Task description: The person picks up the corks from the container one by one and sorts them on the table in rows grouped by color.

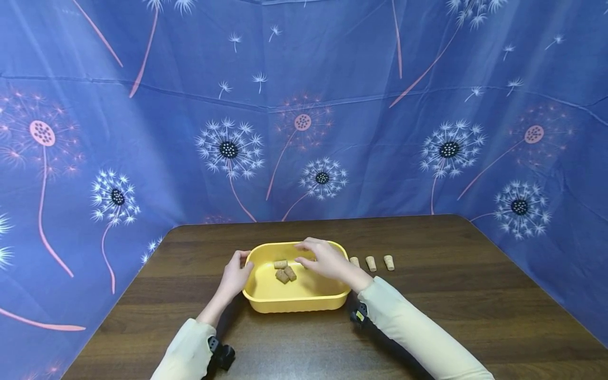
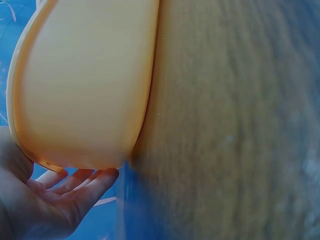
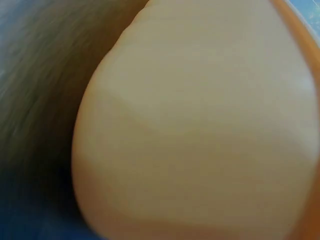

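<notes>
- Fingers (image 2: 97, 187) of the left hand (image 1: 235, 275) lie nearly straight along the outside of the yellow tub's (image 1: 296, 305) left end, with the thumb at its rim, gripping it.
- Right-hand fingers are parted, the thumb well away from them, with nothing between; the right hand (image 1: 325, 258) hangs over the right half of the tub.
- Three brown cork pieces (image 1: 281, 264) lie close together on the tub floor, left of its middle.
- Three tapered corks (image 1: 371, 264) stand in a row to the right of the tub, the nearest partly hidden by the right forearm.
- Tub and corks rest on a dark wooden table (image 1: 285, 348), before a blue dandelion-print cloth (image 1: 370, 179).
</notes>
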